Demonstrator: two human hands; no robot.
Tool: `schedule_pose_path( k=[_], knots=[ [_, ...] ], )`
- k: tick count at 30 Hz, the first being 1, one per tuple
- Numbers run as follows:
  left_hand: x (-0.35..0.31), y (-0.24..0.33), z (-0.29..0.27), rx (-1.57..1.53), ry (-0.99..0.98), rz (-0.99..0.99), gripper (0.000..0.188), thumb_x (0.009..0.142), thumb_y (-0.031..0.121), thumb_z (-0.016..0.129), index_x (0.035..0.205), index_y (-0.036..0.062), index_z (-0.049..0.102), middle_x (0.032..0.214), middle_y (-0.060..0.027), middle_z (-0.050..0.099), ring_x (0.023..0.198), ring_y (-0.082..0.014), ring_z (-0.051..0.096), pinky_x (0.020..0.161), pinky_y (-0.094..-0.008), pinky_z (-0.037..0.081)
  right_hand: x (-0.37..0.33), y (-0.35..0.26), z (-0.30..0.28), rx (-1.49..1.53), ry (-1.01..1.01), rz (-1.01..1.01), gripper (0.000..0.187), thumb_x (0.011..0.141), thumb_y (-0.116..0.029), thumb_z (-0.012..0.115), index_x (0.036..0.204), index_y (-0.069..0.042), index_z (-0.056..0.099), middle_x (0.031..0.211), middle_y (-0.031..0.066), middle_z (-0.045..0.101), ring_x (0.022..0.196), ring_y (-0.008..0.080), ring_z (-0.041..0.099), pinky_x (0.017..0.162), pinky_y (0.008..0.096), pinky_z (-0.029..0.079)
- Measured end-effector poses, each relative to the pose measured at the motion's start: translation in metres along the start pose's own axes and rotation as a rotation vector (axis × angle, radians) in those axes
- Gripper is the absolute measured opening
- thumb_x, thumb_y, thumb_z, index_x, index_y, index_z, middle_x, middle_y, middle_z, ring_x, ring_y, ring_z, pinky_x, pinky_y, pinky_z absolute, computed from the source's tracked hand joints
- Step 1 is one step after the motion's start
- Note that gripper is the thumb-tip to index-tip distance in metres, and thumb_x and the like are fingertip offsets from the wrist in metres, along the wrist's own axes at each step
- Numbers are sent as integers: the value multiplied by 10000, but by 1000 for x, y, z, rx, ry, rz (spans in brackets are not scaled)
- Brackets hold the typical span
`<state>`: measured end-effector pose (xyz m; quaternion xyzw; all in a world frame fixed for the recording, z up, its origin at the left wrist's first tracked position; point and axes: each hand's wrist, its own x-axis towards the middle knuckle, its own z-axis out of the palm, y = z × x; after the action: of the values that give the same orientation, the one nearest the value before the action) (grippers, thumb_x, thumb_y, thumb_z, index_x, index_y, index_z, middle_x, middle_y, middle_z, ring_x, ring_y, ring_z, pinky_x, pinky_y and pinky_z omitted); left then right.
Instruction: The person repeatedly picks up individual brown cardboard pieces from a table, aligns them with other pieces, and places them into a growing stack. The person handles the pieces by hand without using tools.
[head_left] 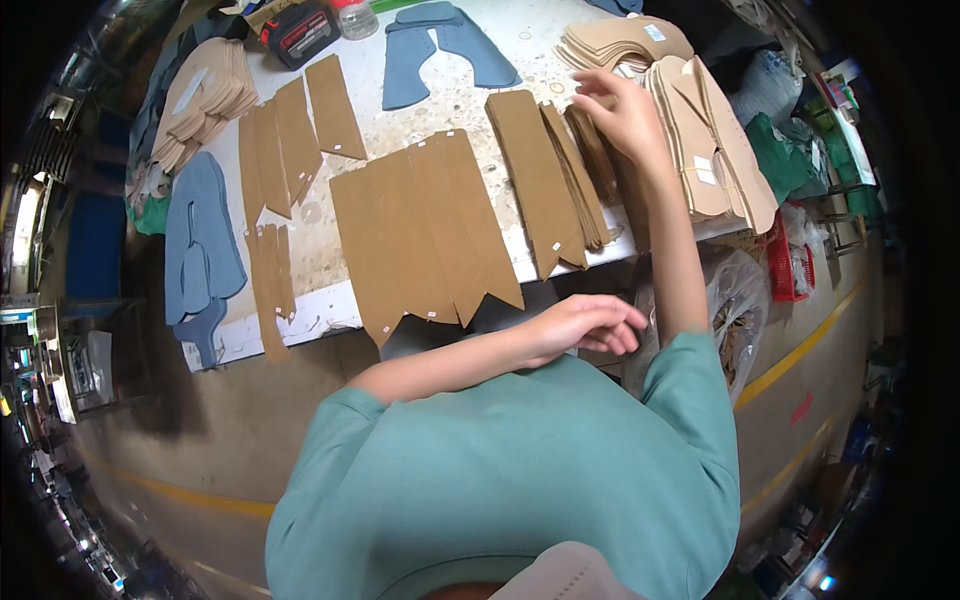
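Nothing shows in the grasp of either hand: the right hand (620, 110) has its fingers spread and slightly bent, while the left hand (590, 325) is loosely curled, its fingers pointing right. The right hand is over the right part of the white table (368, 100), beside a beige stack (690, 130) of shaped pieces; whether it touches anything cannot be told. Just left of it lie the brown stack (535, 180) of long pieces with notched near ends and some narrower brown strips (575, 180) that sit at a slant. The left hand is in front of the person's body, just off the table's near edge.

In the middle, brown panels (425, 230) lie side by side, their pointed near ends jutting past that edge. More brown pieces (265, 160) lie to the left, beside blue pieces (205, 230) at the far left side. Other blue cutouts (450, 35) rest at the far side, near a black and red box (300, 35) and a clear jar (355, 18). Right of the table is a red basket (790, 260).
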<state>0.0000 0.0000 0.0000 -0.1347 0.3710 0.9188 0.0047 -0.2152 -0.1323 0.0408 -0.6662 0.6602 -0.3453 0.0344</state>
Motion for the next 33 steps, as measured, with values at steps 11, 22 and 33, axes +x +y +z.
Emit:
schedule_pose_path(
  k=[11, 22, 33],
  knots=[
    [-65, -33, -50, 481, 231, 76, 244, 1024, 210, 494, 1166, 65, 630, 992, -31, 689, 932, -111, 620, 870, -289, 483, -130, -72, -14, -366, -237, 394, 288, 960, -292, 564, 853, -45, 666, 785, 208, 671, 761, 415, 649, 668, 497, 521],
    [-176, 8, -58, 459, 440, 287, 282, 1024, 159, 474, 1226, -6, 582, 1155, -107, 648, 1044, -170, 630, 915, -303, 500, -132, -102, -27, -63, 1, 356, 214, 925, -113, 624, 1120, -51, 689, 903, 102, 646, 805, 207, 667, 693, 307, 525],
    [-200, 12, -88, 336, 1252, 679, 409, 1027, 164, 489, 1404, 30, 405, 1380, -154, 490, 1282, -231, 508, 1035, -368, 489, -124, -140, 78, 400, -62, 57, 636, 886, -39, 596, 1480, -131, 391, 1432, 204, 385, 1313, 358, 439, 1023, 431, 441]
  ],
)
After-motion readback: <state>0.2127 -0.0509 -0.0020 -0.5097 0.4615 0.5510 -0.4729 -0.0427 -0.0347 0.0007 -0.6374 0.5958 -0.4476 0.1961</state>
